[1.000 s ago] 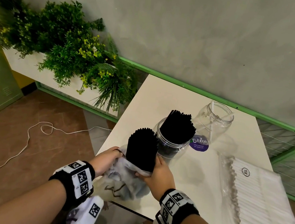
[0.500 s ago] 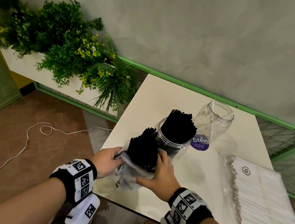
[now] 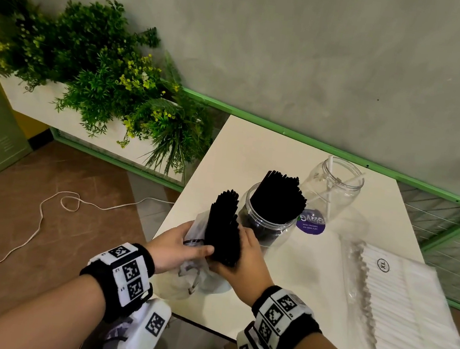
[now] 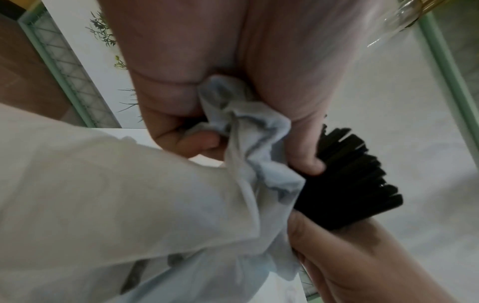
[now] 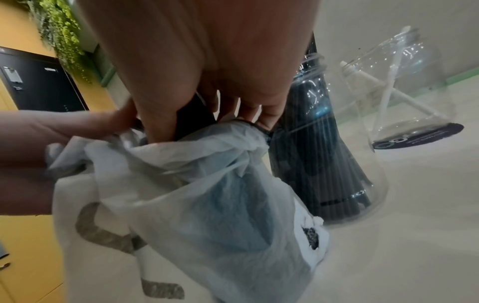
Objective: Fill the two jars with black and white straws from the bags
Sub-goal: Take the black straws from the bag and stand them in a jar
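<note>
At the table's near-left corner, my right hand (image 3: 242, 247) grips a bundle of black straws (image 3: 223, 223) that sticks up out of a thin white plastic bag (image 3: 196, 276). My left hand (image 3: 195, 247) pinches the bag's crumpled rim (image 4: 233, 123), its thumb against the straws (image 4: 350, 180). Just behind the bundle stands a clear jar (image 3: 266, 229), part-filled with upright black straws (image 3: 278, 199). Farther back, a second clear jar (image 3: 333, 186) holds two white straws. The bundle's lower end is hidden in the bag (image 5: 207, 184).
A long clear bag of white straws (image 3: 398, 310) lies along the right of the white table (image 3: 255, 154). A planter of green plants (image 3: 103, 76) stands to the left by the wall. A white cable (image 3: 39, 221) trails over the brown floor.
The black bundle has risen farther out of the bag and moved closer to the black-straw jar. The bag has slid down, and my left thumb now lies against the straws.
</note>
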### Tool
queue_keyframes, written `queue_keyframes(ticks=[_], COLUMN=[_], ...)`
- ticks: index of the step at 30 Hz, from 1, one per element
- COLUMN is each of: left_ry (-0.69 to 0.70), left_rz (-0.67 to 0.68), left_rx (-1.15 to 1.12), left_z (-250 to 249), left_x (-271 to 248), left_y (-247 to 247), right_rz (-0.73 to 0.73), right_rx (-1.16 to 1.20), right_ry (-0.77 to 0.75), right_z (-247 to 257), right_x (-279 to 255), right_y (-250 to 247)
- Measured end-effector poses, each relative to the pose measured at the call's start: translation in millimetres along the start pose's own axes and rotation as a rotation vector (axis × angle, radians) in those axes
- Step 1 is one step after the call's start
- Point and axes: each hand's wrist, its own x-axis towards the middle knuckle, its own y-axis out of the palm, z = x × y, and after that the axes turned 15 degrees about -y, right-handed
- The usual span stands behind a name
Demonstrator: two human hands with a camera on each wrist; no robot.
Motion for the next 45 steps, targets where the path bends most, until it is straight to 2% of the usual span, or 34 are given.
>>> queue_keyframes(ticks=[5,14,17,20,25,30,34,40,45], left_ry=[-0.016,0.01,-0.001,0.025,0.012,-0.004,0.013,0.003,-0.021], left_rz=[-0.044,-0.145,-0.161,-0.153,-0.116,-0.139,-0.141,-0.184,-0.17], left_rx=[0.02,-0.289,-0.401,-0.441,-0.41,-0.373,-0.372,-0.419,-0.386], left_z=[11,5,6,2,4,10,5,6,10], left_x=[8,9,10,9,11,14,15,18,20], left_y=[1,-7,-5,2,2,-6,-6,-12,-9], right_rz=[0.012,-0.11,-0.14,-0.17,-0.085,0.23,0.2,0.042,0.127], right_rx=[0.066,0.144,0.126,0.01,-0.01,0.003,-0.023,0.074,0.01], right_ry=[0.04,-0.032,-0.056,-0.11,-0.006,-0.063,-0.123,-0.043,-0.056], right_z=[9,24,28,28,17,12,9,0,-1], right_x=[5,23,24,26,26,26,36,41,40], right_y=[-6,-25,-24,-19,-20,-25,-30,-23,-23])
